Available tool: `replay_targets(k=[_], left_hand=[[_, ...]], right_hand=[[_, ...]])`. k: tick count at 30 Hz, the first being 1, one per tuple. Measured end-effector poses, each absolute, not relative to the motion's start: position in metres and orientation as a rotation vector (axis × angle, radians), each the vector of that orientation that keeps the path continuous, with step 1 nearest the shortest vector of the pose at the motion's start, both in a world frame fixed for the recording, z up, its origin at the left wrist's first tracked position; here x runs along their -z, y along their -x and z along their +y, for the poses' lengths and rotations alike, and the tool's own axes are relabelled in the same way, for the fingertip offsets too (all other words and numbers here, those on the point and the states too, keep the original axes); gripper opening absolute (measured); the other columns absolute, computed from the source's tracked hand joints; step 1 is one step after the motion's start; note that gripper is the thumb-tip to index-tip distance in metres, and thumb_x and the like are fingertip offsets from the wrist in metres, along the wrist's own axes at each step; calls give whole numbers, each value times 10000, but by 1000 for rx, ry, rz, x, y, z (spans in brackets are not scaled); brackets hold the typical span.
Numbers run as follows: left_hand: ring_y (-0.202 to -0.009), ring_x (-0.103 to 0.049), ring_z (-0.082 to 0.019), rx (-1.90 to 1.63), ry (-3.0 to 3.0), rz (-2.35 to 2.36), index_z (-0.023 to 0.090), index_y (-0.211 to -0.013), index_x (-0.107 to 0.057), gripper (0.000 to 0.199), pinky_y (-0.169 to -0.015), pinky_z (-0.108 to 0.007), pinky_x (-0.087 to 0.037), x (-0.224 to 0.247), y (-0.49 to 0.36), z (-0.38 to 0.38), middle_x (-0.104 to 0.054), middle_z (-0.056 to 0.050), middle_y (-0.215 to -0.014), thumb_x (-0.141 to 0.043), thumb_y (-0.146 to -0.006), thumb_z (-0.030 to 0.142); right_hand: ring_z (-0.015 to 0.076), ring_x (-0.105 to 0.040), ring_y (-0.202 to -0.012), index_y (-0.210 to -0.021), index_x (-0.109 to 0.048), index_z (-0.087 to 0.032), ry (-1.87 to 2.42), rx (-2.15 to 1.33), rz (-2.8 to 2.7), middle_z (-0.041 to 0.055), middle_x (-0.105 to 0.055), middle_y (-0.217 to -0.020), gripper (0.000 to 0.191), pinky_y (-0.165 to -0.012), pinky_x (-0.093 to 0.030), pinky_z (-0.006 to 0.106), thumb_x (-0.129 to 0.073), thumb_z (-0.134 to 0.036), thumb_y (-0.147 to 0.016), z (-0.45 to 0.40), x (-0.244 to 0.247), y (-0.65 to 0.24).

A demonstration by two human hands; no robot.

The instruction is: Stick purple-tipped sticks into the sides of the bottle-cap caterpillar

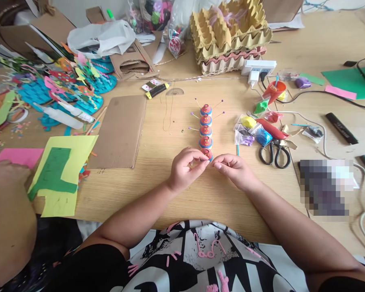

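Observation:
A row of several small figures [205,120], red on top with yellow smile marks, blue rims and pale bases, runs straight away from me. Thin stalks with purple tips [222,100] poke out sideways from the farther ones. At the near end, both my hands meet around the closest figure [206,154]. My left hand [187,168] pinches thumb to forefinger at its front edge. My right hand [233,170] is closed in a pinch just right of it, fingertips almost touching the left ones. Whatever lies between either set of fingertips is too small to make out.
On the right lie black scissors [274,154], bagged colored clay [248,121], a black marker [341,128] and cables. Cardboard [118,132], yellow paper [62,198] and glue bottles [61,117] sit left. Egg trays [231,38] stand behind. Another person's arm [7,219] rests far left.

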State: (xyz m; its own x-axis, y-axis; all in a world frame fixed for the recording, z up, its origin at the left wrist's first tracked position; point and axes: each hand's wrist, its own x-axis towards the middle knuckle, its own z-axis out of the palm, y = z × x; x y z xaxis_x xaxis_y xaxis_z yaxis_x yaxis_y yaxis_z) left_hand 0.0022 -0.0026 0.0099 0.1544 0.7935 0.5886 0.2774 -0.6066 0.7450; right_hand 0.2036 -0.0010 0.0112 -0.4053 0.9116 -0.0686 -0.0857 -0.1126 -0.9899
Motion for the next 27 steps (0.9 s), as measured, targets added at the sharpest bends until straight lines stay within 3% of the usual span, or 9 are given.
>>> replay_targets(k=[4, 9, 15, 22, 27], left_hand=[[-855, -688, -140, -1455, -1986, 1002, 187, -955, -731, 51, -745, -263, -542, -10, -2, -2, -769, -50, -941, -723, -908, 168], [-849, -689, -133, -1460, -1975, 983, 189, -971, -738, 60, -736, -256, -538, -11, -2, -2, -777, -49, -948, -694, -934, 174], [-767, -636, -117, -1430, -1941, 974, 179, -915, -715, 50, -706, -251, -511, -13, -1, -3, -749, -39, -887, -690, -942, 213], [-767, -626, -121, -1426, -1938, 964, 187, -938, -712, 43, -678, -257, -500, -10, -2, -2, -732, -48, -916, -713, -927, 228], [-764, -620, -126, -1416, -1953, 943, 188, -901, -698, 80, -630, -250, -476, -8, -2, -2, -707, -37, -869, -745, -903, 253]], right_hand=[[151, -601, -771, -844, -757, -181, 977, -1590, -1453, 39, -696, -788, 392, -789, -472, 302, -723, -570, -878, -1, -11, -204], [111, -457, -626, -813, -712, -174, 1005, -1577, -1465, 0, -599, -682, 447, -604, -367, 260, -749, -619, -835, -1, -9, -204], [90, -360, -558, -654, -618, -167, 992, -1540, -1523, -32, -457, -587, 551, -549, -277, 265, -628, -651, -917, -1, -11, -206], [90, -348, -581, -809, -630, -183, 939, -1598, -1428, -42, -487, -655, 425, -541, -256, 255, -721, -593, -875, 0, -12, -203], [66, -268, -520, -788, -575, -193, 913, -1702, -1390, -86, -409, -594, 399, -501, -198, 240, -809, -515, -817, -1, -10, -201]])
